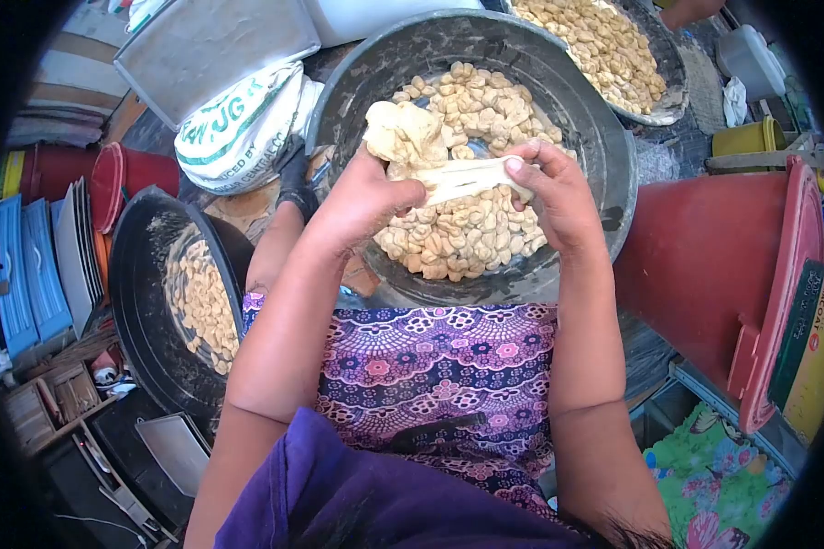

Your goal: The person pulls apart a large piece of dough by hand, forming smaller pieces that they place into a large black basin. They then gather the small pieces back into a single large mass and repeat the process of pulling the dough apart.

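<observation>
"Where's the dough [405, 135]?"
"Stretched above the large dark basin [357, 80], over small pieces [467, 240]."
"How's it held?"
"Left hand [368, 194]: fingers clamped round the lump; right hand [558, 190]: fingers pinching its drawn-out end."

Dough lumps [471, 229] lay in the middle basin [513, 46], dead ahead! Left of it stood a sack [238, 133], further left a second basin [139, 274]; right, a tub [687, 256].

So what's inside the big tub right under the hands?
Pale dough lumps lie in the tub; the stretched dough, left hand and right hand hide whatever lies beneath them.
</observation>
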A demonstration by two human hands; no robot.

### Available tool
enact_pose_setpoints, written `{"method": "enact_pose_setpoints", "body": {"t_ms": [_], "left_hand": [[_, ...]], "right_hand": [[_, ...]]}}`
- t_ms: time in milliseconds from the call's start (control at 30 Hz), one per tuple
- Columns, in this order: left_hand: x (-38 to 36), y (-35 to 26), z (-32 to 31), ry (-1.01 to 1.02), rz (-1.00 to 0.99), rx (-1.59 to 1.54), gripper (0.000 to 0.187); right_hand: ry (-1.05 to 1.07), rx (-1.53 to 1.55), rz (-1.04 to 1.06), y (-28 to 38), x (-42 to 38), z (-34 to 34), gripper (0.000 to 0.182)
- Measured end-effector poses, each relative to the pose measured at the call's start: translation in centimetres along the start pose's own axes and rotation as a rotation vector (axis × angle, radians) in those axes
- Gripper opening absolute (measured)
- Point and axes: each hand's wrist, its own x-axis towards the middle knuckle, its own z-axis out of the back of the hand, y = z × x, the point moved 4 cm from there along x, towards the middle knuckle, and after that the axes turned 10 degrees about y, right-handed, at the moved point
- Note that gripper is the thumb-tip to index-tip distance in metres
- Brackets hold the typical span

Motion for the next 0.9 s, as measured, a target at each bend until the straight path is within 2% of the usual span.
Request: {"method": "enact_pose_setpoints", "body": {"t_ms": [67, 100, 133, 200, 233, 267, 300, 333, 367, 433, 500, 567, 633, 700, 733, 767, 833, 900], "left_hand": [[-0.1, 0.0, 0.6, -0.013, 0.022, 0.03, 0.048], [-0.3, -0.1, 1.1, -0.091, -0.012, -0.028, 0.046], [-0.5, -0.1, 1.7, -0.168, -0.046, -0.086, 0.044], [-0.8, 0.0, 2.9, -0.184, -0.074, -0.208, 0.043], [-0.8, -0.2, 3.2, -0.197, -0.105, -0.329, 0.041], [-0.8, -0.2, 3.0, -0.189, -0.11, -0.456, 0.039], [-0.7, -0.3, 2.9, -0.186, -0.114, -0.454, 0.039], [-0.4, -0.4, 2.6, -0.114, -0.137, -0.569, 0.038], [-0.1, -0.4, 2.2, -0.042, -0.16, -0.684, 0.037], [0.2, 0.0, 1.8, -0.03, -0.161, -0.65, 0.045], [0.2, 0.1, 1.1, -0.027, -0.12, -0.659, 0.046], [0.3, 0.4, 0.9, -0.017, -0.097, -0.574, 0.048], [0.2, 0.6, 0.3, -0.013, -0.058, -0.427, 0.048], [0.0, 0.7, -0.1, -0.016, -0.031, -0.38, 0.046], [0.0, 0.8, -0.5, 0.063, 0.008, -0.37, 0.046], [0.0, 1.0, -1.0, 0.142, 0.049, -0.36, 0.047], [0.0, 1.5, -1.3, 0.177, 0.075, -0.398, 0.05], [-0.1, 2.6, -1.8, 0.241, 0.182, -0.255, 0.048]], "right_hand": [[-0.066, 0.042, 0.019, 0.5, -0.2, 0.6, 0.015], [-0.066, 0.042, 0.019, 0.7, -0.2, 1.1, 0.015], [-0.137, 0.158, 0.084, 1.2, -0.4, 2.3, 0.018], [-0.225, 0.379, 0.21, 1.5, -0.6, 4.5, 0.024], [-0.223, 0.378, 0.214, 1.2, -0.6, 5.1, 0.024], [-0.109, 0.51, 0.236, 1.1, -0.6, 5.3, 0.022], [0.008, 0.639, 0.255, 1.5, -0.4, 4.6, 0.02], [-0.131, 0.663, 0.202, 1.3, -0.5, 4.5, 0.018], [-0.129, 0.662, 0.206, 1.4, -0.2, 3.7, 0.018], [-0.377, 0.734, 0.223, 1.8, -0.1, 2.1, 0.019], [-0.379, 0.675, 0.199, 1.2, 0.2, 2.1, 0.017], [-0.106, 0.386, 0.188, -0.7, 0.7, 3.3, 0.015], [-0.163, 0.313, 0.167, -0.2, 0.3, 2.4, 0.016], [0.063, -0.244, 0.038, 1.5, -0.2, -0.1, 0.028], [0.069, -0.446, 0.201, 1.7, 0.0, -0.9, 0.036], [0.069, -0.448, 0.202, 1.9, -0.3, -1.8, 0.036], [-0.114, -0.787, 0.39, 3.9, -1.5, -4.4, 0.033], [-0.098, -0.763, 0.427, 3.6, -1.4, -5.2, 0.027]]}}
